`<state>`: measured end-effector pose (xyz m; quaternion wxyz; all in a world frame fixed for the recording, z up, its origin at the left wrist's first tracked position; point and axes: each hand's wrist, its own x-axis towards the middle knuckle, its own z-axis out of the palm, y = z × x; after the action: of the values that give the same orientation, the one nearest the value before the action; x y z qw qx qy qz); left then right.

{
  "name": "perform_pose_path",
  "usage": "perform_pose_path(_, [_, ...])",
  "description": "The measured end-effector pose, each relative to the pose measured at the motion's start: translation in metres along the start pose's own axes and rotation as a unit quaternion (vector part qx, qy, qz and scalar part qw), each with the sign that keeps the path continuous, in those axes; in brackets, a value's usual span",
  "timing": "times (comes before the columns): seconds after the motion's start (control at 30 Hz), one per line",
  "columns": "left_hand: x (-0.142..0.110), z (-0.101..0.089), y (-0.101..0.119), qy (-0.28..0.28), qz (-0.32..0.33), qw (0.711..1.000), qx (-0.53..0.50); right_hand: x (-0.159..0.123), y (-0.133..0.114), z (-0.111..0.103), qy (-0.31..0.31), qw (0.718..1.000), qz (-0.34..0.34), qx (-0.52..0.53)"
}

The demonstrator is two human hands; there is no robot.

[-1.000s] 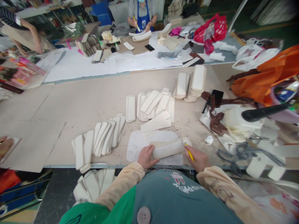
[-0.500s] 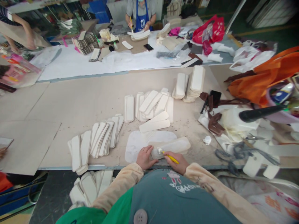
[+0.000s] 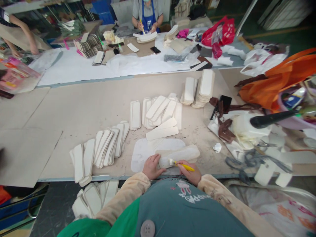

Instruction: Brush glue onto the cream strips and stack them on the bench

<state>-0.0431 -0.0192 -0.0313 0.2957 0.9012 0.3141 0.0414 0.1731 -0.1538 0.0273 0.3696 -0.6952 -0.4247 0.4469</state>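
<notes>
While the table (image 3: 98, 98) takes up most of my view, I note first what lies on it: a fanned row of pale strips (image 3: 103, 148) to the left, a loose pile (image 3: 158, 112) further back, and two neat stacks (image 3: 199, 87) beyond that. An orange bag (image 3: 276, 82) and dark scraps (image 3: 225, 131) sit well off to the right. Across the far bench, another person in a blue apron (image 3: 148, 19) works separately.

At the near edge, a white mat (image 3: 144, 149) carries the strip (image 3: 180, 154) in hand. Its long axis runs left to right, rising slightly toward the right end. It lies just ahead of both hands.

My left hand (image 3: 151, 167) rests palm down at the strip's left end, fingers together and curled onto its edge. My right hand (image 3: 189, 171) sits just beside it, nearer the strip's middle, fingers pinching a yellow brush (image 3: 182, 165) whose tip (image 3: 171, 161) points left and touches the strip close to the left hand.
</notes>
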Motion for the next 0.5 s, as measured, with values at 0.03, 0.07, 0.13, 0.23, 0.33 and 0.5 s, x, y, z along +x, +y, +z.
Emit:
perform_pose_path(0.03, [0.0,0.0,0.0,-0.001,-0.001,1.0,0.0,0.001,0.001,0.0,0.003,1.0,-0.001,-0.003])
perform_pose_path(0.07, [0.0,0.0,0.0,-0.003,-0.001,1.0,0.001,0.002,0.004,-0.003,0.018,1.0,0.003,-0.005])
perform_pose_path(0.13, [0.0,0.001,0.0,-0.004,-0.003,1.0,0.003,0.0,0.016,-0.019,0.086,0.996,0.026,-0.004])
perform_pose_path(0.23, [0.001,0.001,0.0,-0.01,-0.007,1.0,0.008,-0.008,0.041,-0.057,0.21,0.975,0.074,-0.005])
perform_pose_path(0.33, [0.002,-0.001,0.0,-0.02,-0.013,1.0,0.014,-0.018,0.054,-0.09,0.282,0.954,0.097,0.02])
perform_pose_path(0.5, [-0.003,-0.009,-0.001,-0.025,0.001,1.0,0.015,-0.03,0.04,-0.106,0.334,0.94,0.052,0.051])
